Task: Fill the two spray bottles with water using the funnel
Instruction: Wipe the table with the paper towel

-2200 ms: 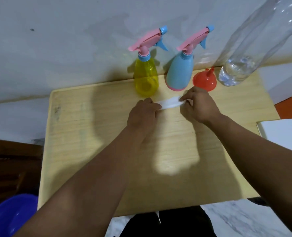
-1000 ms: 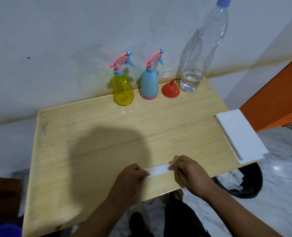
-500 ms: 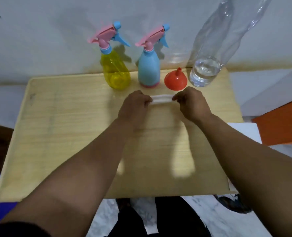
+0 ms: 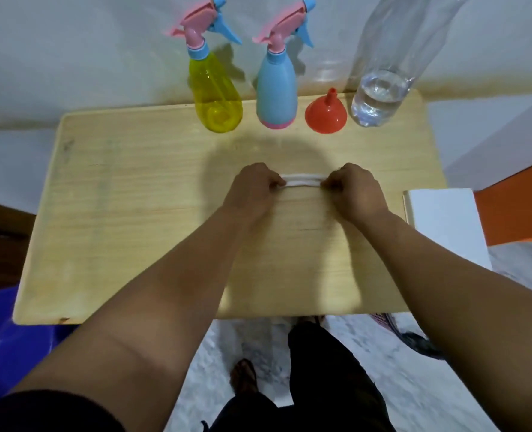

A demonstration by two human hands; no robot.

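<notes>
Both hands are out over the wooden bench (image 4: 109,213), near the middle. The left hand (image 4: 252,190) & right hand (image 4: 356,190) each pinch one end of a small white folded strip (image 4: 302,181), maybe cloth or paper, can't tell. Fingers of both hands are curled tight on it, and it is stretched flat between them, low on the bench top.

At the back edge, by the wall, 4 things stand in a row. From the left: a yellow spray bottle (image 4: 216,101) w/ a pink & blue top, then a blue spray bottle (image 4: 277,92) w/ the same kind of top, then an orange funnel (image 4: 326,115) sitting wide end down, spout up, then a big clear water bottle (image 4: 380,95) w/ a little water at the bottom. They are near each other, well apart from the hands.

A white flat thing (image 4: 445,226) lies at the bench's right side. A blue tub (image 4: 6,341) sits low on the left.
</notes>
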